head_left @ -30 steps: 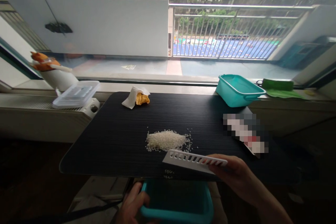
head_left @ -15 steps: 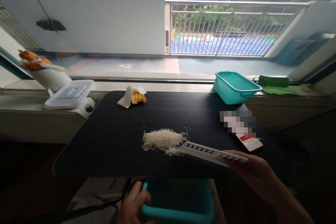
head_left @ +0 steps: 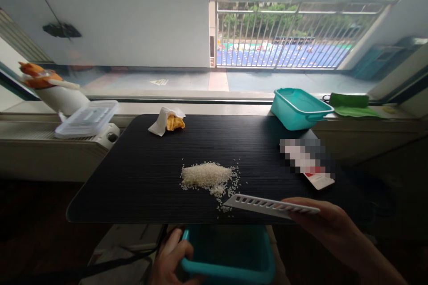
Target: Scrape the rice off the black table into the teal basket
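A heap of white rice [head_left: 207, 174] lies on the black table [head_left: 140, 187], with loose grains scattered around it. My right hand [head_left: 310, 213] is closed on a thin white plastic piece with a row of slots [head_left: 257, 204]. The tip of this piece rests by the grains at the heap's near right side, close to the table's front edge. Below that edge, my left hand [head_left: 172, 256] grips the left rim of a teal plastic bin [head_left: 230, 271]. The bin's inside is dark, and I cannot make out what it holds.
At the back right stands another teal bin [head_left: 297, 109], beside a green cloth [head_left: 351, 104]. A partly blurred card [head_left: 321, 181] lies on the table's right. Crumpled white and yellow cloth [head_left: 175, 122] sits at the back left. A clear lid [head_left: 88, 118] rests on the heater.
The slotted white piece has moved toward the table's front edge in my right hand. Some grains have been dragged nearer with it. My left hand still holds the bin.
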`<control>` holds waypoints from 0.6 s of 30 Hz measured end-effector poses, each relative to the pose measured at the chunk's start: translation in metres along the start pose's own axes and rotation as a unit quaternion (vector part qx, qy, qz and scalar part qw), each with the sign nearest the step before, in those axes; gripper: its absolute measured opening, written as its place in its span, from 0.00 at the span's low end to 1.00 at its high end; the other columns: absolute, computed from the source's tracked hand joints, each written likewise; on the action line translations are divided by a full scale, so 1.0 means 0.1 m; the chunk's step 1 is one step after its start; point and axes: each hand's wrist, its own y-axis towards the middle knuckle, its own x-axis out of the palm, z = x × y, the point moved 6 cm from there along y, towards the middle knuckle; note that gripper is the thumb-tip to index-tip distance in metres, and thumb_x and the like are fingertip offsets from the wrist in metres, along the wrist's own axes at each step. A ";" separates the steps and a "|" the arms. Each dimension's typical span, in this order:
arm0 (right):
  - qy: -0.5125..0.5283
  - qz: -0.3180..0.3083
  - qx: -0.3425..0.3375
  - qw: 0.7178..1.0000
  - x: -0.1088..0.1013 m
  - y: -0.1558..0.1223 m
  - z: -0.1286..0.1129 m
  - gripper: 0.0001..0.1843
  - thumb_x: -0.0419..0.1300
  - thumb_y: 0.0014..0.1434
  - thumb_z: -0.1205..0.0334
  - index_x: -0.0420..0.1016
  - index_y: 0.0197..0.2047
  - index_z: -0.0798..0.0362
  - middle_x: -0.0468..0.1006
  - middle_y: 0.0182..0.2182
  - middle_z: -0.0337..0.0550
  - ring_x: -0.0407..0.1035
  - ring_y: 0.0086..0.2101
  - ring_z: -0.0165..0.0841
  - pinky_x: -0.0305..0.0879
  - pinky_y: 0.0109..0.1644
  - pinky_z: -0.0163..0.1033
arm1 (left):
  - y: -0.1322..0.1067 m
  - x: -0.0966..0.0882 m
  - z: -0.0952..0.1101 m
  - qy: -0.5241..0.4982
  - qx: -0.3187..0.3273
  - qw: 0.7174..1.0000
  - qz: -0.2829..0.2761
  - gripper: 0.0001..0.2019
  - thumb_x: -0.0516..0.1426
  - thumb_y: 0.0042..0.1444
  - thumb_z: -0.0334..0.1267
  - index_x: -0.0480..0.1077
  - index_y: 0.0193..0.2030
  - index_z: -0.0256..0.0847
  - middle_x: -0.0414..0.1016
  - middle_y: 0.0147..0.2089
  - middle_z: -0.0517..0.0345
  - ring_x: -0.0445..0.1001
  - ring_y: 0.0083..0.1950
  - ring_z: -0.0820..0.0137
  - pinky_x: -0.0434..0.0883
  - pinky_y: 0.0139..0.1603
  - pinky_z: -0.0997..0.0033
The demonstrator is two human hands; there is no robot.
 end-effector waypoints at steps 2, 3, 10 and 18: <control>0.003 0.005 -0.001 1.000 -0.03 -0.01 0.02 0.12 0.66 0.57 0.53 0.86 0.41 0.47 0.87 0.38 0.44 0.80 0.38 0.43 0.77 0.41 0.38 | 0.00 0.00 0.00 0.000 0.000 1.000 0.001 0.08 0.61 0.37 0.31 0.66 0.24 0.44 0.72 0.38 0.63 0.75 0.35 0.73 0.69 0.36 0.82; 0.003 0.005 0.000 1.000 -0.05 -0.01 0.03 0.11 0.67 0.57 0.53 0.86 0.41 0.47 0.87 0.38 0.43 0.80 0.39 0.43 0.77 0.42 0.38 | 0.00 0.01 0.00 0.001 -0.001 1.000 0.003 0.09 0.61 0.36 0.31 0.66 0.24 0.44 0.73 0.39 0.63 0.75 0.35 0.72 0.70 0.35 0.82; 0.007 -0.072 -0.011 0.997 0.00 -0.06 0.01 0.10 0.64 0.59 0.55 0.86 0.41 0.47 0.87 0.37 0.44 0.81 0.35 0.42 0.78 0.37 0.37 | -0.03 0.05 -0.06 0.004 -0.018 1.000 0.001 0.07 0.62 0.37 0.34 0.66 0.22 0.44 0.72 0.35 0.62 0.77 0.39 0.70 0.71 0.38 0.81; 0.023 -0.070 -0.010 0.997 0.10 0.02 0.04 0.09 0.64 0.60 0.57 0.85 0.42 0.47 0.86 0.39 0.43 0.80 0.37 0.41 0.77 0.41 0.36 | -0.02 0.01 -0.03 0.001 -0.012 1.000 0.004 0.07 0.62 0.36 0.33 0.66 0.23 0.44 0.72 0.36 0.62 0.75 0.34 0.73 0.70 0.35 0.82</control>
